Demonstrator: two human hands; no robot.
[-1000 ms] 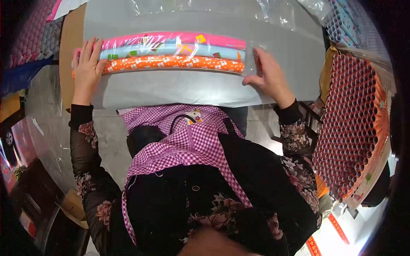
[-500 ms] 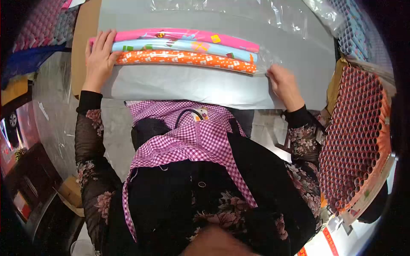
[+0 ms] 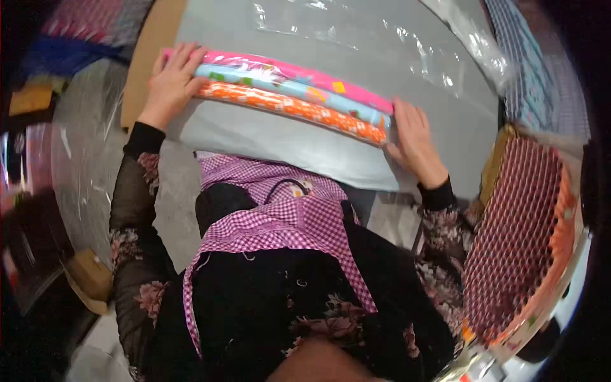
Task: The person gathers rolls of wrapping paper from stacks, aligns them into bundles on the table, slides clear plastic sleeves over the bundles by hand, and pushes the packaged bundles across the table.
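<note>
Three rolls of wrapping paper lie side by side on the grey-covered table, within a clear plastic sleeve: a pink roll (image 3: 299, 77), a light blue roll (image 3: 296, 89) and an orange roll with white patterns (image 3: 286, 106). My left hand (image 3: 175, 83) grips their left ends, its fingers over the top and its thumb at the near side. At the other end my right hand (image 3: 412, 137) clasps the right ends, fingers on the far side and thumb near the orange roll. My palms hide both tips of the rolls.
Clear plastic sleeves (image 3: 439, 70) lie across the back of the grey table cover (image 3: 280, 153). A big stack of red-brown rolls (image 3: 515, 235) stands on the right, with blue rolls (image 3: 525, 70) behind it. Cardboard (image 3: 149, 63) edges the table's left side.
My right hand has gone from pinching the loose sleeve end to clasping the rolls' right ends. The view has turned, so the rolls now slope down to the right.
</note>
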